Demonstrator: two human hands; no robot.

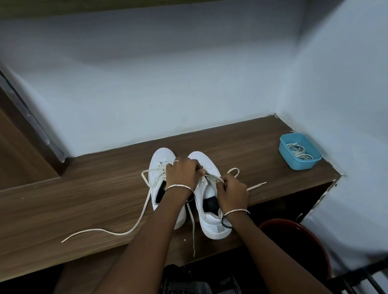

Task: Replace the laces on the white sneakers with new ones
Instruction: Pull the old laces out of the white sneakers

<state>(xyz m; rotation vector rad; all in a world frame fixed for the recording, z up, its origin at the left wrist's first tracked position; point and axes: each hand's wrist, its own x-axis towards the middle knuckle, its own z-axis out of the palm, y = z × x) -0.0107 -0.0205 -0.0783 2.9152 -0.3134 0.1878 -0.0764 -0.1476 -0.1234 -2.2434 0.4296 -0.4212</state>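
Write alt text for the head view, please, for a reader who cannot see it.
A left hand and right hand grip the lace of one white sneaker in a pair on a wooden shelf. The other sneaker's loose lace trails across the wood; a blue tub of laces sits by the wall.

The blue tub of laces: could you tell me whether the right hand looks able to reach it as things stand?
Probably yes, once freed: the right hand pinches the lace on the right sneaker, and only a loose lace end lies on the wooden top between it and the open blue tub.
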